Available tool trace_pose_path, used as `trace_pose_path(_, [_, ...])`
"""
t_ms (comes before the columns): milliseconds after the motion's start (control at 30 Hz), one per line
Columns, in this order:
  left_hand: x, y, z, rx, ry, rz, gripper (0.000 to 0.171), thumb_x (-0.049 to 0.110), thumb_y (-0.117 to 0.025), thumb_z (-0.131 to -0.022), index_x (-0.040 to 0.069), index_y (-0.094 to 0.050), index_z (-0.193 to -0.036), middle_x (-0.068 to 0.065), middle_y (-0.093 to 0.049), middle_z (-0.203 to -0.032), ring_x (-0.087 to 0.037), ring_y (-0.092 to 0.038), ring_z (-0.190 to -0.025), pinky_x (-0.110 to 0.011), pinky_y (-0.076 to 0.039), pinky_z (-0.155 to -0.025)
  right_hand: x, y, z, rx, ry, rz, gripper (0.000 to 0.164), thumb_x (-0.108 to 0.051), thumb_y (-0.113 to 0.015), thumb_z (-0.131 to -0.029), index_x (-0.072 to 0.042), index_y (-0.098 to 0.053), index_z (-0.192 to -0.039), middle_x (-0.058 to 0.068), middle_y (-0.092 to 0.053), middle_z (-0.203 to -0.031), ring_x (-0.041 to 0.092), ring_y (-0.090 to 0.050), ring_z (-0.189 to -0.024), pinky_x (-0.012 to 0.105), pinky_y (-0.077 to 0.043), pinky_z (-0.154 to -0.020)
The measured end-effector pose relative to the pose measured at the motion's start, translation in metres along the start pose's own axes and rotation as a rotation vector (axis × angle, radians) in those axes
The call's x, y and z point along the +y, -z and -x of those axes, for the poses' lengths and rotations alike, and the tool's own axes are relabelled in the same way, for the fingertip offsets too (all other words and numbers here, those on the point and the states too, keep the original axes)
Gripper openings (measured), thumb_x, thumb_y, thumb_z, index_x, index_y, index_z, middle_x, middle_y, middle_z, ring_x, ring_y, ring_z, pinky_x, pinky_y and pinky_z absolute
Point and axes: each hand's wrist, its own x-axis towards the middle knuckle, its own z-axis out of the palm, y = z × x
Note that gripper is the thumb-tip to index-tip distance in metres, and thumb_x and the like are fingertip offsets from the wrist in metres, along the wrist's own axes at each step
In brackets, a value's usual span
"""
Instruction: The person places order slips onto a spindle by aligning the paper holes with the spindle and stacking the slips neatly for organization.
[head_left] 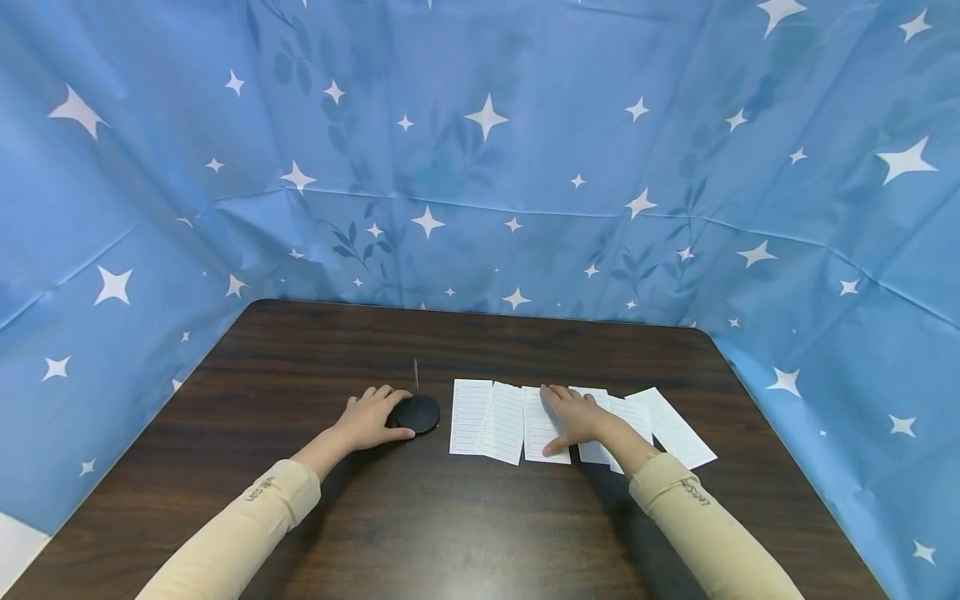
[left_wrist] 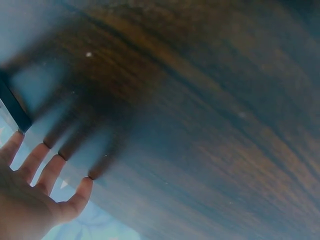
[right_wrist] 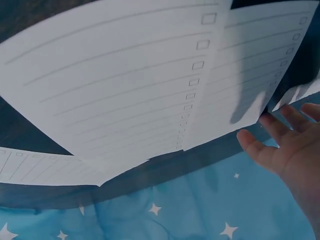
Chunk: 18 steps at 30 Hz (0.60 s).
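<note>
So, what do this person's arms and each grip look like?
The left sleeve and right sleeve are pale cream, each with dark lettering near its cuff, too small to read surely. Beyond the sleeves, the left grip and right grip are ungloved.

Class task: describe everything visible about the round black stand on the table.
The stand is a flat, round black disc of unclear material, with a thin, bare, brownish rod standing upright; their join is hard to see. It lies flat on the dark table, left of the white papers and apart from them. The left grip holds its left side, thumb nearer, forefinger farther.
</note>
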Motion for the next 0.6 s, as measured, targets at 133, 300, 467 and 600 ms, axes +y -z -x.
trace_pose_path(133, [-0.001,0.0,0.0,-0.004,0.002,-0.007,0.069,0.05,-0.068,-0.081,0.013,-0.049,-0.135,-0.015,-0.053,-0.128,-0.036,-0.049,-0.114,-0.06,-0.038,-0.087,-0.001,0.001,0.0,0.04,0.006,-0.002,0.111,-0.047,-0.083,-0.065,0.007,-0.026,-0.143,0.029,-0.036,-0.142,0.049,-0.039,-0.127,0.069,-0.031,-0.094])
trace_pose_path(300, [-0.003,0.0,0.0,0.005,0.008,-0.016,0.068,0.05,-0.069,-0.08,0.014,-0.049,-0.134,-0.015,-0.053,-0.129,-0.035,-0.048,-0.115,-0.06,-0.038,-0.087,-0.002,-0.001,-0.001,0.08,0.003,-0.063,0.106,-0.04,-0.084,-0.066,0.006,-0.027,-0.143,0.029,-0.037,-0.14,0.05,-0.04,-0.124,0.069,-0.033,-0.092])
trace_pose_path(467, [-0.001,0.001,0.001,0.004,0.001,-0.006,0.069,0.05,-0.069,-0.08,0.012,-0.049,-0.135,-0.015,-0.052,-0.129,-0.036,-0.048,-0.115,-0.061,-0.038,-0.087,-0.007,-0.004,0.002,0.108,-0.016,-0.172,0.105,-0.03,-0.085,-0.067,-0.001,-0.023,-0.146,0.028,-0.034,-0.143,0.055,-0.037,-0.123,0.072,-0.031,-0.09])
trace_pose_path(600, [0.001,0.001,0.002,-0.002,0.004,0.005,0.069,0.05,-0.068,-0.081,0.012,-0.049,-0.135,-0.016,-0.052,-0.129,-0.036,-0.048,-0.115,-0.06,-0.038,-0.087,-0.014,-0.006,0.008,0.17,0.024,-0.226,0.104,-0.017,-0.086,-0.065,-0.002,-0.024,-0.147,0.03,-0.038,-0.135,0.049,-0.045,-0.113,0.064,-0.039,-0.088])
